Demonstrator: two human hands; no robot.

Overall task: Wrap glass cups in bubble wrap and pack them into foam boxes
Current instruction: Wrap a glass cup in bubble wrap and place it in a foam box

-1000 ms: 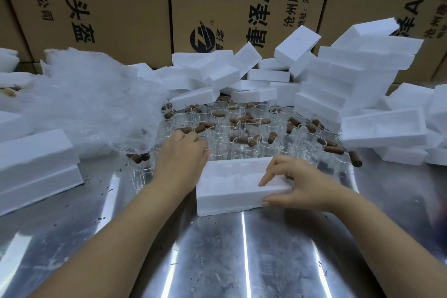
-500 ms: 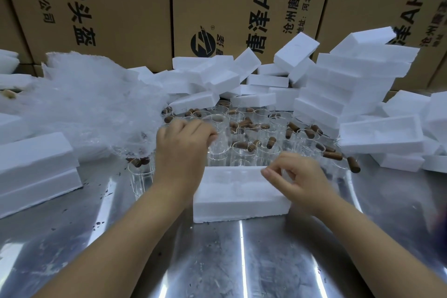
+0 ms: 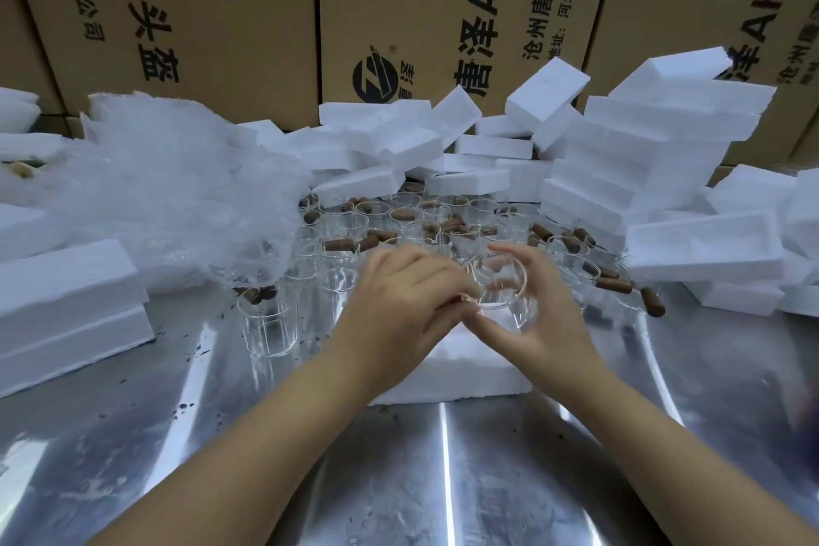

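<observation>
1. Both hands have left their posts of a second ago, the left hand [image 3: 399, 301] among the standing glasses and the right hand [image 3: 545, 324] on the foam, and now meet over the foam box [image 3: 461, 372] with one glass cup [image 3: 501, 288] lifted between them.
2. That cup is tipped with its mouth towards the camera. The right hand's fingers curl round its wall, while the left hand's fingertips pinch at its near rim. This looks like a two-handed hold to steady slippery glass.
3. Directly beneath the hands, the foam box lies on the table [image 3: 399, 479], probably kept close to receive the cup.
4. Just beyond the hands stand the remaining glass cups [image 3: 399, 217], with brown cylindrical pieces [image 3: 339, 243] scattered in and among them.
5. Left of the hands, a heap of bubble wrap [image 3: 177, 199] lies within reach; the cup is still bare, so wrapping looks like the next step.
6. Right of and beyond the hands, stacked foam boxes [image 3: 642, 155] lean against cardboard cartons [image 3: 221, 13].
</observation>
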